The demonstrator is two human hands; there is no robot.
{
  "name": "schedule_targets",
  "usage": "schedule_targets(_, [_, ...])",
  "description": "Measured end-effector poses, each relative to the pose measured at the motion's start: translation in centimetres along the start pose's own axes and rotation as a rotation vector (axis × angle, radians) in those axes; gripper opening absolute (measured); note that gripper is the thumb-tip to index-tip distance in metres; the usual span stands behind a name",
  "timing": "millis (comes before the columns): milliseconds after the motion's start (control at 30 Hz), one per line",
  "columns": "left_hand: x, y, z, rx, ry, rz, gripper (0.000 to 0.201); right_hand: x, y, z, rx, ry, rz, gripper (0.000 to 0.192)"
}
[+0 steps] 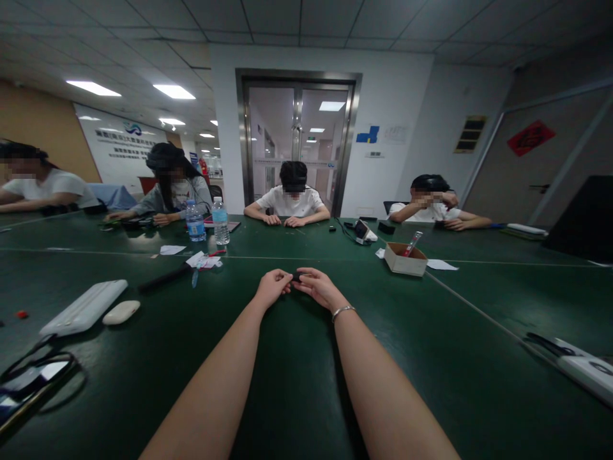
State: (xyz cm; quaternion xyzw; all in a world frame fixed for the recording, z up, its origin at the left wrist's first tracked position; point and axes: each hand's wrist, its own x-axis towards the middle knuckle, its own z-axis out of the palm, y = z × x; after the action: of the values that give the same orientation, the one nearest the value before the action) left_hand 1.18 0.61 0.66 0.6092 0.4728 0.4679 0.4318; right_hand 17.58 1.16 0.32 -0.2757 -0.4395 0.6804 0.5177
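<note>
Pinching a small dark object (297, 277) between both sets of fingertips, you have your left hand (272, 286) and right hand (317, 287) meeting just above the green table (297, 370), fingers curled closed on the piece from either side. It looks like a fiddly two-handed step, fitting or prying the little part; what it is cannot be told, since your fingers hide most of it. The next move likely calls for a steady grip and a small, controlled twist or pull so it does not slip. A bracelet (343, 311) sits on your right wrist behind the fingers. Left of your fingers lie a white case (83, 308) and a pale oval piece (121, 312) just beside it. Beyond and to the right of your fingers stands an open cardboard box (405, 260) with a thin red-tipped tool leaning out of it. Farther off to the left, two capped water bottles (207, 221), their contents unclear, stand before other people seated across the table
</note>
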Motion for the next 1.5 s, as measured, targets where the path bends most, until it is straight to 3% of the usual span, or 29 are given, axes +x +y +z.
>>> schedule_targets(533, [0.7, -1.2, 0.1, 0.066, 0.037, 0.017, 0.034, 0.0, 0.0, 0.0, -0.025, -0.042, 0.009, 0.025])
schedule_targets(833, [0.3, -0.5, 0.2, 0.160, 0.085, -0.013, 0.042, 0.0, -0.1, 0.0, -0.032, -0.031, 0.010, 0.031])
schedule_targets(1067, [0.0, -0.1, 0.2, 0.207, 0.109, -0.015, 0.047, -0.2, -0.4, 0.2, -0.029, -0.017, 0.035, 0.020])
schedule_targets(1500, [0.1, -0.2, 0.2, 0.214, 0.136, -0.007, 0.051, -0.3, -0.7, 0.6, -0.011, 0.035, 0.044, 0.021])
